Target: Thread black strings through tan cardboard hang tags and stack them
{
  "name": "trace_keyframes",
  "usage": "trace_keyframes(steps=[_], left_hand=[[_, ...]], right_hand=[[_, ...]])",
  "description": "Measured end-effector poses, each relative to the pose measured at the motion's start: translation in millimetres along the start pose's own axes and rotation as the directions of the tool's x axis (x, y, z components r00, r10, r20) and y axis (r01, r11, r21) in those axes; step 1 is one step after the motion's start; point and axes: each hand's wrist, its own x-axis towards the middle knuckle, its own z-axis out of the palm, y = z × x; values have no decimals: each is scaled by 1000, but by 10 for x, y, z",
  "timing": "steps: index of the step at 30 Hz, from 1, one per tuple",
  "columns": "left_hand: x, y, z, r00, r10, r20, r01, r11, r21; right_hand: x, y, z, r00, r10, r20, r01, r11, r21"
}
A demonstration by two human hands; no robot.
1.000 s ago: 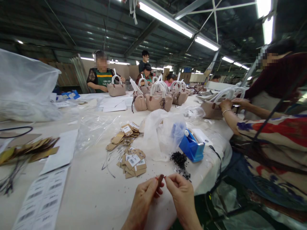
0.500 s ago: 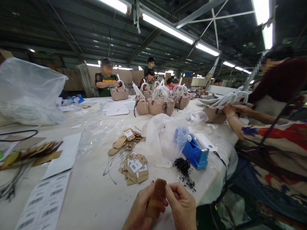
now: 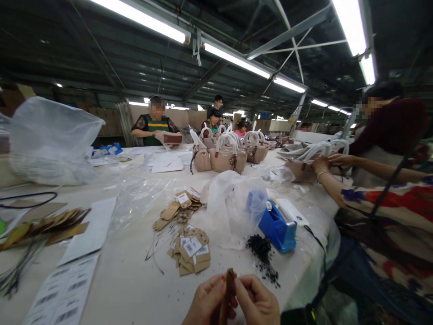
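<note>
At the bottom edge my left hand [image 3: 206, 303] and my right hand [image 3: 257, 301] pinch one brown card tag [image 3: 228, 293] between their fingertips, seen edge-on. Just beyond them on the white table [image 3: 135, 275] lies a heap of brown tags with barcode stickers [image 3: 190, 249]. A second heap of tags [image 3: 177, 204] lies farther back. A small pile of black fasteners [image 3: 262, 253] sits to the right of my hands.
A blue tape dispenser [image 3: 278, 228] and a crumpled clear bag [image 3: 235, 203] stand behind the fasteners. Barcode label sheets [image 3: 64, 289] lie at the left, beside more tags [image 3: 43, 223]. Beige handbags [image 3: 223, 155] stand mid-table. A person's arms [image 3: 334, 174] work at the right; others sit opposite.
The tag in my fingers has turned from face-on to edge-on. My view has tilted upward, so both hands sit lower in the picture.
</note>
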Motion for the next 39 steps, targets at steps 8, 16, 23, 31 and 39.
trace_keyframes(steps=[8,16,23,31,39], left_hand=[[-102,39,111,998,8,-65,-11,999,-44],[-120,46,157,994,-43,-97,36,997,-70],[-100,4,176,998,-14,-64,8,994,-107],[-111,102,150,994,85,-65,-77,989,126],[-77,10,88,994,-58,-94,25,949,-313]], right_hand=[[-15,-118,-41,988,91,123,-110,980,164],[-3,-84,-18,997,43,66,-47,997,59],[-29,19,-33,986,-166,-7,159,957,-243],[-38,-102,-58,993,-110,43,115,984,-139],[-63,-23,-61,970,-238,50,242,915,-322]])
